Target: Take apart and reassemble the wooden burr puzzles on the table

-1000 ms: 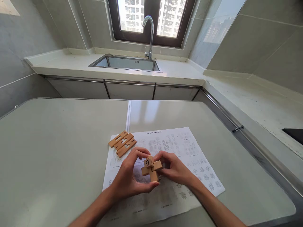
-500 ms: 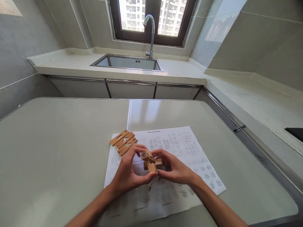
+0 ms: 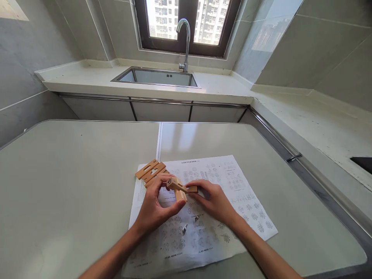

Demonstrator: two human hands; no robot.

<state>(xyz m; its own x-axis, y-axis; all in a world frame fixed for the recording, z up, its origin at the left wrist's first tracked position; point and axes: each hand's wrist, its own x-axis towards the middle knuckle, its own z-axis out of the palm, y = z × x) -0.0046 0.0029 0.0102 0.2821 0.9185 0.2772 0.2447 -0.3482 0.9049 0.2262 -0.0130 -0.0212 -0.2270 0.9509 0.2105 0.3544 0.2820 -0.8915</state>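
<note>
Several notched wooden puzzle pieces [image 3: 179,193], crossed over one another, are pinched between the thumb and fingers of my left hand [image 3: 155,203]. One of these has a dark mark on its end. My right hand [image 3: 214,199] grips a wooden puzzle piece [image 3: 192,189] by its right end, thumb below and fingers above. Its left end meets the crossed pieces; how far it sits among them is hidden. Behind my left hand, flat wooden puzzle pieces [image 3: 147,169] with slots and printed numbers lie side by side, partly covered by my fingers.
Under my hands lies a printed paper sheet [image 3: 232,186] of small diagrams, torn in places near its lower middle. It rests on a pale table [image 3: 72,193] with a seam. Beyond stand a counter [image 3: 87,79], a sink [image 3: 157,76] and a faucet [image 3: 186,42].
Both hands have shifted slightly, the left one up and left. The crossed pieces have turned, and the piece in my right hand now sticks out farther to the right of them.
</note>
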